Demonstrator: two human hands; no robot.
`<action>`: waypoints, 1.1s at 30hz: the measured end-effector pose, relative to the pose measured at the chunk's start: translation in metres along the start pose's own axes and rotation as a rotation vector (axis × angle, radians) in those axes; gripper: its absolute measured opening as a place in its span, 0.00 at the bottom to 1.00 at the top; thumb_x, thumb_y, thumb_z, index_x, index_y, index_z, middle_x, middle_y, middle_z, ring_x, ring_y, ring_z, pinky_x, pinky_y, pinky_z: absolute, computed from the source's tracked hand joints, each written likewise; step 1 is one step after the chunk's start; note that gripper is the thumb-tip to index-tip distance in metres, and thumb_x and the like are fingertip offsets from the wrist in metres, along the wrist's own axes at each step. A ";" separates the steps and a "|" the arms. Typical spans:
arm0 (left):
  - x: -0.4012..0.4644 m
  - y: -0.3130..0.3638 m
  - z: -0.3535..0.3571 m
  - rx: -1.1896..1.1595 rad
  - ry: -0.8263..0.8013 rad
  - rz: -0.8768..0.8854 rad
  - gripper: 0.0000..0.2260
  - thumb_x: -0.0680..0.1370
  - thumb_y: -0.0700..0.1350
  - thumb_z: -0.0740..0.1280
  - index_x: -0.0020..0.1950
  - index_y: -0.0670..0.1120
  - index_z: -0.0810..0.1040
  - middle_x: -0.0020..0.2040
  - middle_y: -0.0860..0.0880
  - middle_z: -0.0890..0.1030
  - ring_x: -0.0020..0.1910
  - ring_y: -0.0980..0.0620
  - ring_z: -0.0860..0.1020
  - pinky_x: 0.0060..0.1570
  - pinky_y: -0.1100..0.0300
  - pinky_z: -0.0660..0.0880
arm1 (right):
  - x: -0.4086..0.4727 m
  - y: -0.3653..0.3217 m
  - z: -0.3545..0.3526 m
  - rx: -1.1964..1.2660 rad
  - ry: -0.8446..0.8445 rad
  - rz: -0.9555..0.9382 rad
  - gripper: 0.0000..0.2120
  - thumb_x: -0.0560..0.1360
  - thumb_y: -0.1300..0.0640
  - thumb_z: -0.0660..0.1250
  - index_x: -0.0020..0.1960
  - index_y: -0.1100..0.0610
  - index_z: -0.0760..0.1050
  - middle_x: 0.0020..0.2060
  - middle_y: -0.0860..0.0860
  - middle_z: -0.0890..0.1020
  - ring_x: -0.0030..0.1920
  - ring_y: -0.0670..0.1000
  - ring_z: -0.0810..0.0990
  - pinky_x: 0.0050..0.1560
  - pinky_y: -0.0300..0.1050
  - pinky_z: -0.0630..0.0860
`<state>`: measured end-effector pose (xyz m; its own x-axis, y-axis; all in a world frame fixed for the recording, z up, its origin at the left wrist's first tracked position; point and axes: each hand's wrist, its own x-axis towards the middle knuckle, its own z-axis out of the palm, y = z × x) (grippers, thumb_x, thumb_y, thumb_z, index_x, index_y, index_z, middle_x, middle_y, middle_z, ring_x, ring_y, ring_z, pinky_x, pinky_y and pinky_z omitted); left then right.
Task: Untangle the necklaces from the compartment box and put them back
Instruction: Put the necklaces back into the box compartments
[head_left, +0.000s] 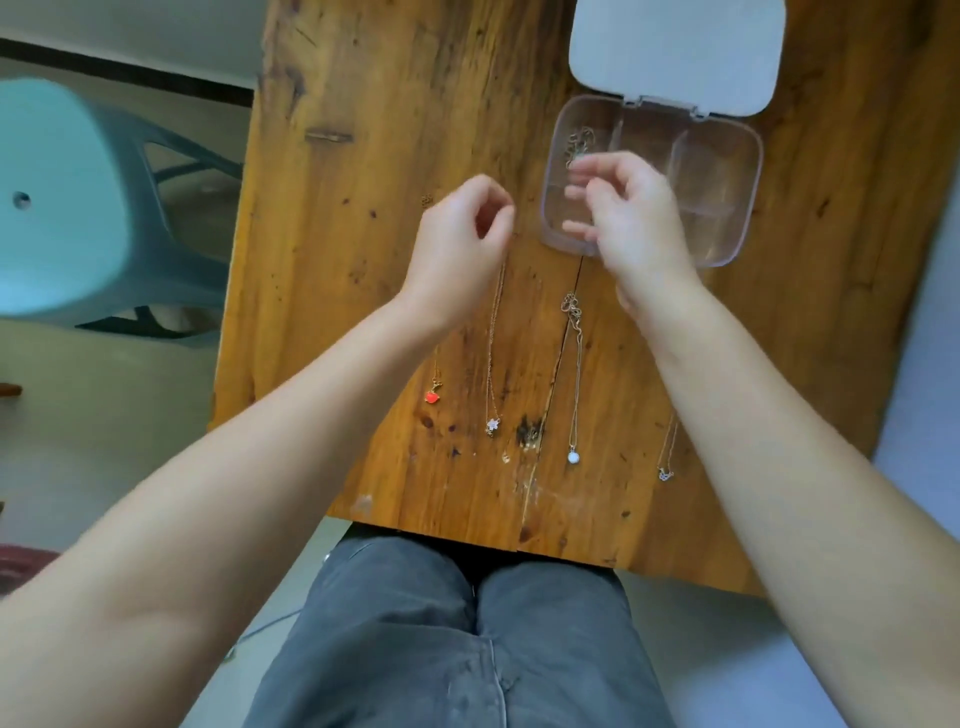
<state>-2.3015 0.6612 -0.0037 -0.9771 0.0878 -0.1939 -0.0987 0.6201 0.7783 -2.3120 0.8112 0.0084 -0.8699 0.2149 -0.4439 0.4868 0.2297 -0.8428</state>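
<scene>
A clear compartment box lies open on the wooden table, its white lid folded back; a chain sits in its far-left compartment. Several necklaces lie stretched out on the table: one with a red pendant, one with a flower pendant, one with a white bead, one with a pale pendant. My left hand pinches the top end of the flower necklace's chain. My right hand hovers over the box's near-left corner, fingers spread and blurred; whether it holds anything I cannot make out.
The wooden table has its near edge just above my lap. A teal plastic stool stands on the floor to the left. A small gold piece lies left of my left hand.
</scene>
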 end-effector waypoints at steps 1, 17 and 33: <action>-0.027 -0.016 -0.003 0.049 -0.007 -0.068 0.05 0.78 0.43 0.63 0.42 0.47 0.72 0.37 0.52 0.76 0.37 0.53 0.73 0.37 0.63 0.67 | -0.016 0.008 0.006 -0.070 -0.060 -0.041 0.11 0.79 0.64 0.56 0.53 0.55 0.76 0.50 0.48 0.79 0.52 0.46 0.80 0.45 0.40 0.80; -0.124 -0.067 -0.004 0.120 0.075 -0.180 0.03 0.77 0.41 0.65 0.47 0.42 0.77 0.42 0.48 0.76 0.40 0.55 0.73 0.39 0.66 0.72 | -0.073 0.073 0.073 -0.704 -0.733 -0.419 0.13 0.76 0.60 0.62 0.60 0.56 0.74 0.67 0.52 0.70 0.58 0.51 0.75 0.54 0.48 0.75; 0.053 0.056 0.058 -0.280 0.188 -0.118 0.04 0.79 0.40 0.60 0.45 0.44 0.73 0.39 0.50 0.78 0.39 0.54 0.77 0.38 0.69 0.73 | 0.035 -0.010 -0.091 0.779 0.079 0.229 0.08 0.80 0.58 0.58 0.46 0.58 0.73 0.51 0.59 0.83 0.51 0.55 0.84 0.59 0.51 0.76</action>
<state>-2.3475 0.7462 -0.0047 -0.9708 -0.1327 -0.1996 -0.2357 0.3777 0.8954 -2.3404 0.9030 0.0288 -0.7333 0.2495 -0.6325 0.4316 -0.5480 -0.7165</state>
